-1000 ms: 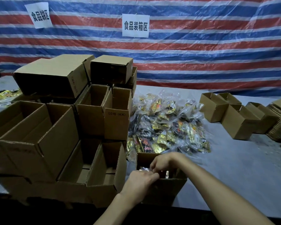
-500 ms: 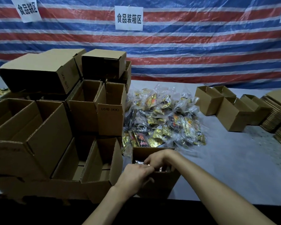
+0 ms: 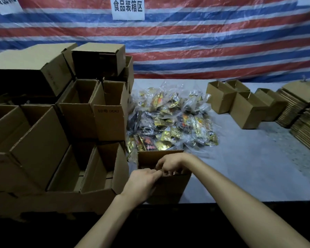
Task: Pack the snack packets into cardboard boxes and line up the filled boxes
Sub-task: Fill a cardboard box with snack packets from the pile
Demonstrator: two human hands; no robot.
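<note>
Left hand (image 3: 143,181) and right hand (image 3: 170,163) meet, fingers curled, over the open mouth of a small corrugated cardboard box (image 3: 169,187). Whether they pinch anything cannot be told. Just behind the box lies a heap of glossy, crinkled snack packets (image 3: 172,120).

Box (image 3: 168,188) interior largely hidden, seemingly dark.

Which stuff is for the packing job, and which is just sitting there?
For the job: box at the left hand and right hand; snack packet pile; open boxes on the right; stacked boxes.
Just there: paper sign; striped tarp; flat cardboard stacks.
</note>
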